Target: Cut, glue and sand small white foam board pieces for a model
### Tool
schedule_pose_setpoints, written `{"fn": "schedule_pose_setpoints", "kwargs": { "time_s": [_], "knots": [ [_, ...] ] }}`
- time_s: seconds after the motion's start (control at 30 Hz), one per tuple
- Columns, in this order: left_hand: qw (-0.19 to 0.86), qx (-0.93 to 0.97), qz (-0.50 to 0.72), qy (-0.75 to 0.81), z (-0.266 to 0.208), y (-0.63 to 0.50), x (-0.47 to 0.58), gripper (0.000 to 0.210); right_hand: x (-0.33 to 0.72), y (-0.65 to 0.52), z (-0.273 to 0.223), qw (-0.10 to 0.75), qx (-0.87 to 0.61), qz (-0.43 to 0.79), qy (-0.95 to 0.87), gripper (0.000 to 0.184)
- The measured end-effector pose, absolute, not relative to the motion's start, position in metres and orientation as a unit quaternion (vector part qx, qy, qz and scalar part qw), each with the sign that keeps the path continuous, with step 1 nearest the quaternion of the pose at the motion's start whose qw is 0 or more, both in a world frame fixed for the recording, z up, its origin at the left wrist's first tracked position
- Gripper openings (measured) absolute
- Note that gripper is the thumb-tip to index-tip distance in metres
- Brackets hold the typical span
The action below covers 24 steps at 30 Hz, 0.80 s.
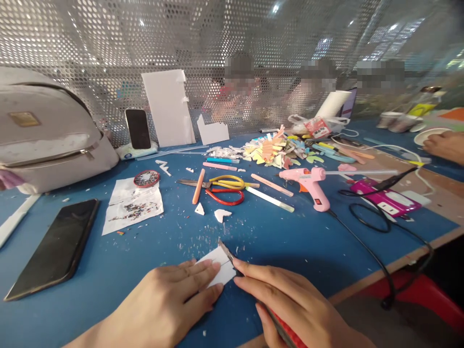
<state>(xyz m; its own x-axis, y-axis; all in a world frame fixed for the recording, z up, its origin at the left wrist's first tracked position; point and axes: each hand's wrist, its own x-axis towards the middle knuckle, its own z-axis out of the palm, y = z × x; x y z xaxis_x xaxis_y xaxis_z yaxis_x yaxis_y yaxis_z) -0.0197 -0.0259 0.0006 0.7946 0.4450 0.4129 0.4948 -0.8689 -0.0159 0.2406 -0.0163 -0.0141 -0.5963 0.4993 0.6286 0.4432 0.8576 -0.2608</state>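
A small piece of white foam board lies on the blue tabletop close in front of me. My left hand presses it down, fingers stretched flat across its left part. In my right hand is a utility knife with a red and black handle. Its blade points away from me and rests along the right side of the board, where a thin line shows. White crumbs and two small cut-off scraps are scattered beyond the board. Scissors with yellow and red handles lie farther out.
A pink glue gun and magenta power strip with cables are at right. Markers and a paper-scrap pile lie beyond. At left are a phone, a backpack and a paper sheet. Another person's hand is far right.
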Motion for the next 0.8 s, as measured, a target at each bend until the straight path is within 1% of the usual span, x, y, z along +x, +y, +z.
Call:
{"fn": "schedule_pose_setpoints", "kwargs": {
  "time_s": [0.13, 0.33, 0.63, 0.8],
  "knots": [
    [0.059, -0.948, -0.195, -0.245, 0.005, -0.024, -0.019, 0.037, 0.240, -0.018, -0.010, 0.364, -0.253, -0.002, -0.897, 0.036],
    [0.044, -0.946, -0.192, -0.258, 0.004, -0.026, -0.019, 0.037, 0.243, -0.025, 0.002, 0.298, -0.266, -0.023, -0.916, 0.037],
    [0.001, -0.944, -0.194, -0.267, 0.005, -0.027, -0.018, 0.031, 0.244, -0.033, -0.001, 0.308, -0.274, -0.014, -0.911, 0.038],
    [-0.008, -0.940, -0.212, -0.268, 0.006, -0.026, -0.017, 0.031, 0.246, -0.036, -0.002, 0.309, -0.284, -0.006, -0.908, 0.039]
  ]
}}
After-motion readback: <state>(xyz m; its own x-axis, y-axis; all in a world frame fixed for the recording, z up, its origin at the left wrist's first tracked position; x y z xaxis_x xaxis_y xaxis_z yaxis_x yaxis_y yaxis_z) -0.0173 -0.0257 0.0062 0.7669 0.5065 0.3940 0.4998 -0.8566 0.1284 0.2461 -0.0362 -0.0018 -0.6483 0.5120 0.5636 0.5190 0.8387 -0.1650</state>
